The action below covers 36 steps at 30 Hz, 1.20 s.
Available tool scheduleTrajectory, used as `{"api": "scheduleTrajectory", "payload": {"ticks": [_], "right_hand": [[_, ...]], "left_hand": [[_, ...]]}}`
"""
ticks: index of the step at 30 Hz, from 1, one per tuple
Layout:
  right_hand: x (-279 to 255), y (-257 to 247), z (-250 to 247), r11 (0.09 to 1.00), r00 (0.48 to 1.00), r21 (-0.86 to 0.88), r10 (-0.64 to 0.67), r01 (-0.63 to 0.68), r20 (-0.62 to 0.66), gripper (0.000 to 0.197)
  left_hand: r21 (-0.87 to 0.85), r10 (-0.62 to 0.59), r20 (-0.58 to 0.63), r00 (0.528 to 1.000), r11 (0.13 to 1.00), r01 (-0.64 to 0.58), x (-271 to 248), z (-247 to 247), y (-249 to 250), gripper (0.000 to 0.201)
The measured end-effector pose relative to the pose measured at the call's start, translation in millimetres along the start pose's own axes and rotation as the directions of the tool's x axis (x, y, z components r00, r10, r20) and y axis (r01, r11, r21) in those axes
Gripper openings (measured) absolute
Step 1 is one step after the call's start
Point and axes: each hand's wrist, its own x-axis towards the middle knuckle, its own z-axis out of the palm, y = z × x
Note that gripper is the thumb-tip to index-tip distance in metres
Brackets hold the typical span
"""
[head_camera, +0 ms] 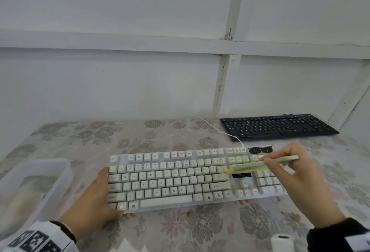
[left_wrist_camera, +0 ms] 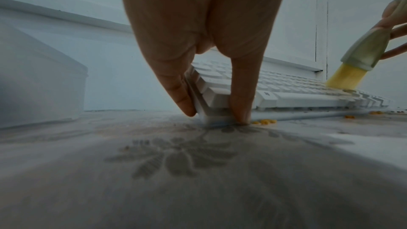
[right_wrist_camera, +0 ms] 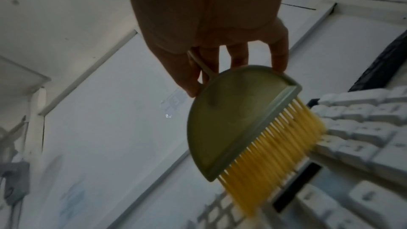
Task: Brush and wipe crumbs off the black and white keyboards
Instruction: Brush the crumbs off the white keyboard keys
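The white keyboard (head_camera: 180, 177) lies across the middle of the floral tablecloth. My left hand (head_camera: 109, 191) grips its near left corner, a finger on the left edge and the thumb on the front edge (left_wrist_camera: 214, 114). My right hand (head_camera: 280, 157) holds a green brush (head_camera: 260, 164) over the keyboard's right part. Its yellow bristles (right_wrist_camera: 275, 154) touch the keys near the enter key, seen also in the left wrist view (left_wrist_camera: 345, 77). The black keyboard (head_camera: 278, 126) lies at the back right by the wall, away from both hands.
Orange crumbs (head_camera: 242, 201) lie on the cloth along the white keyboard's front edge (left_wrist_camera: 264, 121) and to its right. A clear plastic box (head_camera: 34, 187) stands at the left. A white roll (head_camera: 282, 241) is at the near right. The white cable (head_camera: 220, 129) runs towards the wall.
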Motion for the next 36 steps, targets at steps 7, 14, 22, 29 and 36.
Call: {"api": "scheduleTrajectory", "payload": {"ticks": [7, 14, 22, 29, 36], "right_hand": [[7, 8, -17, 0.999, 0.999, -0.042, -0.020, 0.019, -0.046, 0.008], [12, 25, -36, 0.998, 0.995, -0.039, 0.046, -0.049, -0.084, 0.023], [8, 32, -41, 0.994, 0.992, -0.003, 0.108, -0.109, -0.071, 0.036], [8, 0, -35, 0.979, 0.976, -0.193, 0.023, -0.066, -0.217, 0.027], [-22, -83, 72, 0.995, 0.998, 0.100, -0.006, -0.001, 0.066, 0.013]], "left_hand": [[-0.005, -0.003, -0.005, 1.000, 1.000, 0.003, 3, 1, -7, 0.090], [-0.038, -0.013, -0.005, 1.000, 0.999, 0.013, 3, 2, -8, 0.091], [-0.017, -0.018, 0.000, 1.000, 1.000, 0.018, 3, 2, -9, 0.095], [0.011, -0.016, 0.009, 1.000, 1.000, 0.016, 0, 0, 0, 0.093], [0.034, -0.020, 0.007, 1.000, 0.999, 0.020, -2, -1, 5, 0.091]]}}
